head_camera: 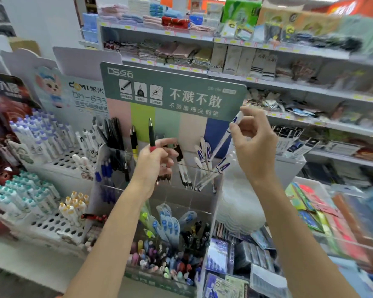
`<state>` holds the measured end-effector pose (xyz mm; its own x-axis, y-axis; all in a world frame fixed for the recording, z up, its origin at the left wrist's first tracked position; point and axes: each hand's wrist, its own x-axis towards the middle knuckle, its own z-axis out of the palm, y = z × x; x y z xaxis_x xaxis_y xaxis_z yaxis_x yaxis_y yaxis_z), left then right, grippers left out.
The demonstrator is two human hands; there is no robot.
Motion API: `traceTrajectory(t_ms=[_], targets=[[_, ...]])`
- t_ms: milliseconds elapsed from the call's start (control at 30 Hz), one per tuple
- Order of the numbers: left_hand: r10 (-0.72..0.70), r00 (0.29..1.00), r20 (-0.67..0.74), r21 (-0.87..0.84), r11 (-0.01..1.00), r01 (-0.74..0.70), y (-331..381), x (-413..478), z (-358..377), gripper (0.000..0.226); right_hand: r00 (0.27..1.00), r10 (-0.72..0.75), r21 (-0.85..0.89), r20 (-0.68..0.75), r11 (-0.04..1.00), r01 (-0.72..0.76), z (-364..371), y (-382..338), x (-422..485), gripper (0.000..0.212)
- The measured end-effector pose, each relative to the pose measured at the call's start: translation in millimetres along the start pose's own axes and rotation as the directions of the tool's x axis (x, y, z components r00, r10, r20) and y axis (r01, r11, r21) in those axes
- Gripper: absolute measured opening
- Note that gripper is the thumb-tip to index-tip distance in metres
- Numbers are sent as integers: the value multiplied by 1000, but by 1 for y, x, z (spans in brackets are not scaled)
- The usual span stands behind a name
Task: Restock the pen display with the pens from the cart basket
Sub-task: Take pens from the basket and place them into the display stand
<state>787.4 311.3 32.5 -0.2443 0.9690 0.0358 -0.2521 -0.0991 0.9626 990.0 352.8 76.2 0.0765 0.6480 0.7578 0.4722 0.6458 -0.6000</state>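
Observation:
A tiered pen display (174,97) with a grey-green header card stands in front of me. My left hand (155,162) grips a black pen with a red grip (151,134), held upright over the display's upper clear compartments. My right hand (252,140) pinches a white pen with blue markings (226,134), tilted, its lower end above a compartment holding similar white-and-blue pens (207,160). Black pens (114,134) fill the upper left compartment. The lower tier holds several mixed coloured pens (166,250). No cart basket is visible.
To the left stand white perforated racks (52,224) with white-and-purple and teal-capped pens. Shelves (267,82) of socks and folded cloths run behind. Packaged stationery (235,261) and coloured packets (314,211) lie at lower right.

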Motion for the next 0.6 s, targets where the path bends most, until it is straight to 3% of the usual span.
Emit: traceTrajectory(t_ms=[267,400,533,600], targets=[[-15,1000,13,26,1000,15,-9,-3,-1,41,969,-29,-222,247,971,86,24,31,-38,22],[-32,996,80,30,999,30,-7,-5,-3,35,979,-116,-326,169,931,166,27,32,-38,22],[-62,979,192,13,998,61,-6,-8,-6,31,995,-93,-221,44,970,101,22,11,-27,28],[-60,973,222,19,998,57,-6,-9,-8,32,996,-32,-78,87,996,39,27,-9,-23,25]])
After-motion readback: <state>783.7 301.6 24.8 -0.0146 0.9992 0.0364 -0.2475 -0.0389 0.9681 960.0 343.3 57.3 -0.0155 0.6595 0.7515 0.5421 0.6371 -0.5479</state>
